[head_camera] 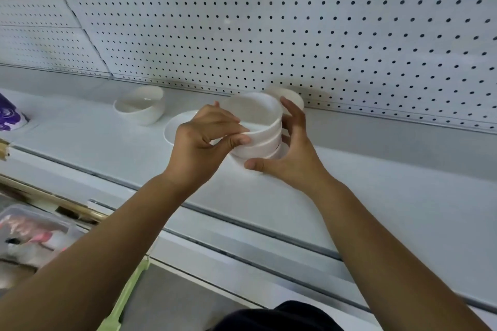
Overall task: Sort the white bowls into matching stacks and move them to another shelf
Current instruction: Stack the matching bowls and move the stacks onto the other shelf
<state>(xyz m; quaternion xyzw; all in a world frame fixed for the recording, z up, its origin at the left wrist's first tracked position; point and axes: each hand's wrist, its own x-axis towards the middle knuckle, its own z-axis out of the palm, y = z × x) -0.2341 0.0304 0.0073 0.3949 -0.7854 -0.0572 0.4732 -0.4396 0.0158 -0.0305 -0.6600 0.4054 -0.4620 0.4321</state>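
Both hands gripping: left hand (209, 140) pinches the upper rim of the bowl stack (258, 129), right hand (291, 153) wraps its right side and base. Stack mid-shelf (376, 183), near the pegboard (295, 21) at the back edge. A tilted bowl (139, 107) lies leftward and a rear bowl (291, 95) just behind. Step looks like squaring a matched stack. Next: level two-handed lift, nested bowls kept seated.

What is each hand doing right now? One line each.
Left hand: pinches the stack of white bowls.
Right hand: grips the same stack.
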